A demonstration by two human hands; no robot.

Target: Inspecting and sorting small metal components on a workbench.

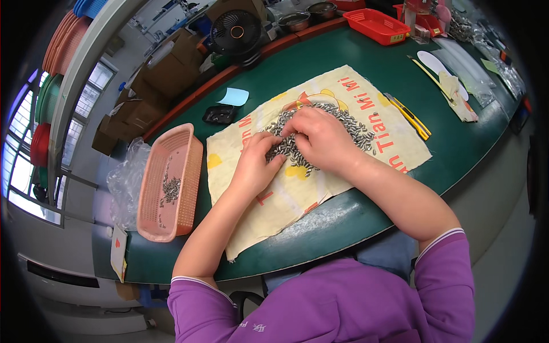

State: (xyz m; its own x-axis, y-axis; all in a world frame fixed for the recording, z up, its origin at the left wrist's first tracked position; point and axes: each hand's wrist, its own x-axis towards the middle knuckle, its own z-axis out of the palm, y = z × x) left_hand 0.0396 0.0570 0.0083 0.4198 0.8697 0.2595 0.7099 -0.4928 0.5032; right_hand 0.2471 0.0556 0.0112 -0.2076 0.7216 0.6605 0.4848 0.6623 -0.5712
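A pile of small, silvery metal parts [357, 132] is spread over a pale yellow printed cloth [246, 228] on the table. My left hand [258, 162] rests at the pile's left edge, thumb and forefinger apart, with loose parts showing between them. Close beside it, my right hand [320, 137] lies over the middle of the pile. Its fingers are curled inward toward the left fingertips, and whatever they grip is hidden. To the left stands a pink plastic basket [197, 166] with a small heap of similar metal parts inside.
A black dish [219, 115] and light blue paper [234, 96] lie beyond the cloth's left corner. A yellow utility knife [413, 120] sits at its right. Farther back are a black fan [235, 32] and a red tray [376, 27]. Clear plastic bags [128, 186] lie beside the basket.
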